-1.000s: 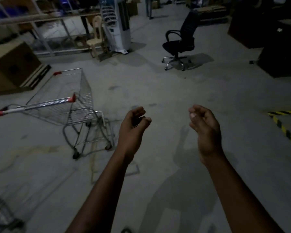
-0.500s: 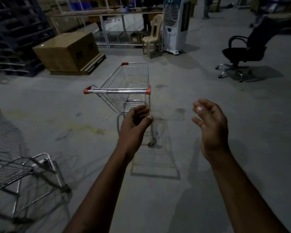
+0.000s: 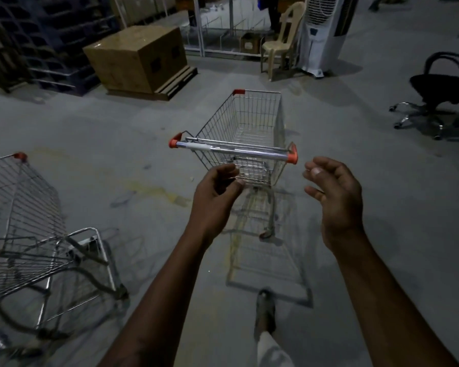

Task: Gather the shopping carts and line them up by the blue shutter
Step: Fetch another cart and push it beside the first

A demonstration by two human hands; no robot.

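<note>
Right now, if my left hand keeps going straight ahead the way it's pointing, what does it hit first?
Most likely the handle bar of the shopping cart just ahead. The left hand, empty with loosely curled fingers, sits just below the bar in the picture; how far short of it is hard to judge.

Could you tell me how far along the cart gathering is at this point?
Nothing looks lined up yet, and no blue shutter is in view. In hand: the left hand and right hand reach, empty, toward the handlebar of the upright shopping cart. Left: grip it, collect the second cart on the left, and line both up.
</note>
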